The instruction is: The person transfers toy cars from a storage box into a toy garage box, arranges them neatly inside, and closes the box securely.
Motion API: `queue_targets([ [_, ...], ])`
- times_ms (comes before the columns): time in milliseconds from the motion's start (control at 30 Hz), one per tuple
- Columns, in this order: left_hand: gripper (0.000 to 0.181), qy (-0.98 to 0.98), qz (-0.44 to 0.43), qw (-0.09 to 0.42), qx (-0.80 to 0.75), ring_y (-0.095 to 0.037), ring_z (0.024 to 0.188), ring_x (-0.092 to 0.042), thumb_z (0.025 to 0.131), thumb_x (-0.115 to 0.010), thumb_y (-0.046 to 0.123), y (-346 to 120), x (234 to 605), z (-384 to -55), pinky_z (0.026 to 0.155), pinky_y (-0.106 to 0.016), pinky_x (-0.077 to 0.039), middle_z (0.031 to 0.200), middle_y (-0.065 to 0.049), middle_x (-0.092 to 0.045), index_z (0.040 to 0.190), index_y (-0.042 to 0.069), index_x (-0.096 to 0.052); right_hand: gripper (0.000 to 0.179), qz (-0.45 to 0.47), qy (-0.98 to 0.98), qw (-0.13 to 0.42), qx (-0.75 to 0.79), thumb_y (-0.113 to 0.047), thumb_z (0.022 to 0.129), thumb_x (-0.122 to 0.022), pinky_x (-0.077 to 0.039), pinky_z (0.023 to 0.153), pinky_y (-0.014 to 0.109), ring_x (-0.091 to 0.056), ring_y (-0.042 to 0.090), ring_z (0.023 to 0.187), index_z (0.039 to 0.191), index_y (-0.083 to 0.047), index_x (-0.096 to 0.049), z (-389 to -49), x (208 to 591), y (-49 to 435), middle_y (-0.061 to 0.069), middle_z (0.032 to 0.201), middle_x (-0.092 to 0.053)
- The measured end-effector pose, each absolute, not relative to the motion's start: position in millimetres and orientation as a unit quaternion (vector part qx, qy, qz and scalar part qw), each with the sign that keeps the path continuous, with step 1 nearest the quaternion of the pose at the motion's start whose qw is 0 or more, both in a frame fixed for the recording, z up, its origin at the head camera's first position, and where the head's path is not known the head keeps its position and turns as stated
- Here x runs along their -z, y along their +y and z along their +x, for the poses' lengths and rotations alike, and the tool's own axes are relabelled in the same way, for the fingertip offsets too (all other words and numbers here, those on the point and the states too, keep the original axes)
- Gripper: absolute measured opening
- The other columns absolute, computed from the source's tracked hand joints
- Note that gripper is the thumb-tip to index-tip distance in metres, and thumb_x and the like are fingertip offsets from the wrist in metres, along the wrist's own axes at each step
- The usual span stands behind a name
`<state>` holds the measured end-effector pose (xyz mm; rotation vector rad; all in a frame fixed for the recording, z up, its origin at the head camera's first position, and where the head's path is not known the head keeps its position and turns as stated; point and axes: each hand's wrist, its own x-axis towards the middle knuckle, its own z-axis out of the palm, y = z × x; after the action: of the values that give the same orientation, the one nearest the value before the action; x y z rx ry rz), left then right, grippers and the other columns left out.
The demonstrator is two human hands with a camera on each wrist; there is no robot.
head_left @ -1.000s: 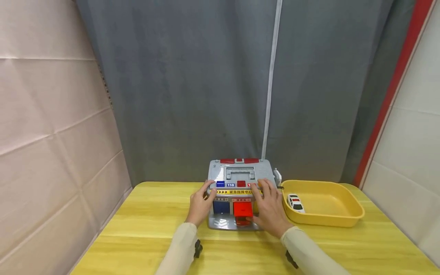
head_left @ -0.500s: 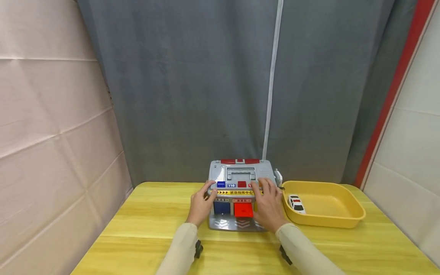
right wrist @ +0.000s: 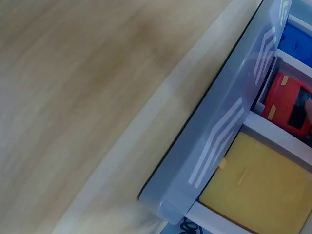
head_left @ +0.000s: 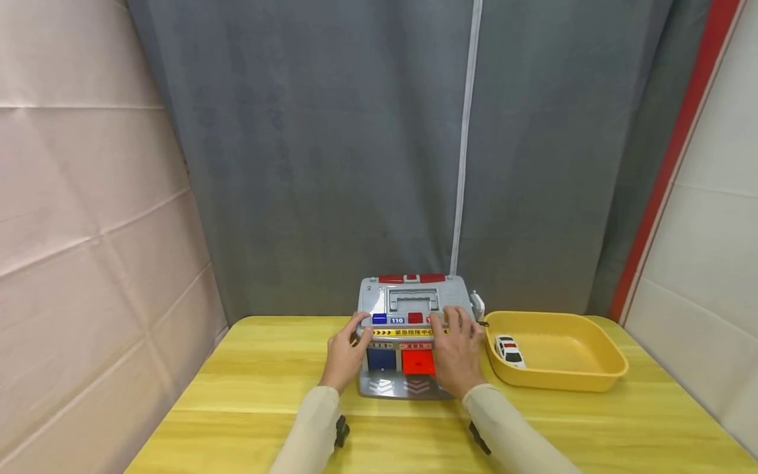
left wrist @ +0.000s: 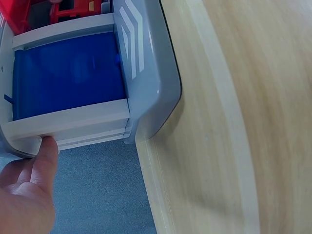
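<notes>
A grey toy garage (head_left: 374, 296) with a blue door (head_left: 381, 359), a raised red door (head_left: 418, 362) and a yellow door (right wrist: 258, 180) stands on the table. My left hand (head_left: 345, 355) holds its left front corner, fingers on the roof edge and thumb lower down. The fingers of my right hand (head_left: 458, 355) rest on the roof's right front edge. Inside the middle bay sits a red toy car (right wrist: 282, 100), and a fingertip touches it in the right wrist view. From the head view, the raised door and my hand hide that car.
To the right of the garage stands a yellow tray (head_left: 562, 380) with a white toy car (head_left: 509, 351) at its left side. A small white part (head_left: 477, 305) sticks out from the garage's right side. Behind the wooden table (head_left: 266, 395) hangs a grey curtain (head_left: 326, 197).
The red toy car has gone from the front ramp into the middle bay, under the raised red door. My right hand and forearm have shifted left. The left hand keeps its hold.
</notes>
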<state>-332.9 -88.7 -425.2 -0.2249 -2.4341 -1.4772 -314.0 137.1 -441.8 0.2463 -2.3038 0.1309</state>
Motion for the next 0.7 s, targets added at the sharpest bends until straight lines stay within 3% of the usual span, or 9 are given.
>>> queue_targets([
  [467,0.033,-0.845,-0.074,0.140,0.511,-0.038,0.136,-0.054,0.100,-0.057,0.038,-90.2,424.8,-337.3,0.110,-0.048,-0.049,0.159,-0.013,-0.041,0.132,0.030,-0.063,0.064,0.106,-0.906,0.406,-0.054,-0.004,0.074,-0.076,-0.035,0.097,0.056,-0.037,0.041,0.129,0.133,-0.013,-0.052,-315.2,438.8,137.2,0.020,0.136,-0.047],
  [700,0.033,-0.843,-0.081,0.147,0.512,-0.038,0.136,-0.054,0.100,-0.058,0.035,-91.8,424.5,-337.5,0.109,-0.048,-0.049,0.158,-0.015,-0.041,0.132,0.028,-0.064,0.074,0.121,-0.912,0.385,-0.069,-0.012,0.068,-0.083,-0.034,0.100,0.058,-0.035,0.040,0.131,0.135,-0.014,-0.052,-314.0,435.3,139.4,0.019,0.137,-0.046],
])
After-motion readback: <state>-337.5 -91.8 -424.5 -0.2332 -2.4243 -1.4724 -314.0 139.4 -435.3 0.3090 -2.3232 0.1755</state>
